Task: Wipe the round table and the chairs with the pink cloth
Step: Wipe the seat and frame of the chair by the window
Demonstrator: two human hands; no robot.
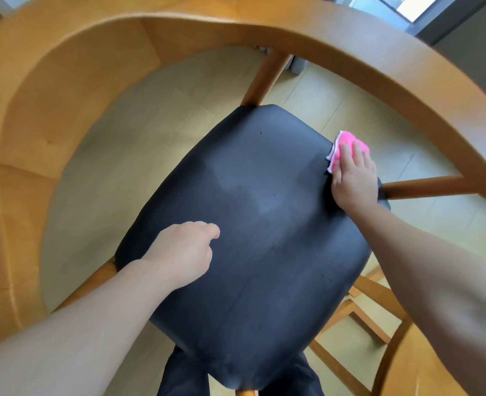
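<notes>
The pink cloth point(347, 150) lies folded at the far right edge of the black chair seat point(250, 238), close to the back corner. The person's right hand point(353, 178) presses it flat against the seat, the fingers straight and lying on top of the cloth, not curled around it. The left hand point(184, 252) is over the near left part of the seat, fingers loosely curled and holding nothing; I cannot tell if it touches the seat or only hangs above it. The two hands are well apart.

To do this step well, I think the hand should keep the palm flat and draw the cloth in long strokes that overlap, from the back edge toward the front. It should also follow the rounded rim, where the cloth could slip off the side. The left hand could steady the chair. A paler patch shows in the middle of the seat, and a few small dark specks; whether this is moisture or only light I cannot say, but that area deserves one more pass.

The seat looks smooth, probably leather-like, so the cloth should glide easily. Around it curves the wooden backrest point(264, 21) on slanted wooden supports point(264, 78). Below is a pale tiled floor point(136, 124), and part of another wooden chair point(373, 318) stands at the lower right. A window point(407, 7) is at the top right.
</notes>
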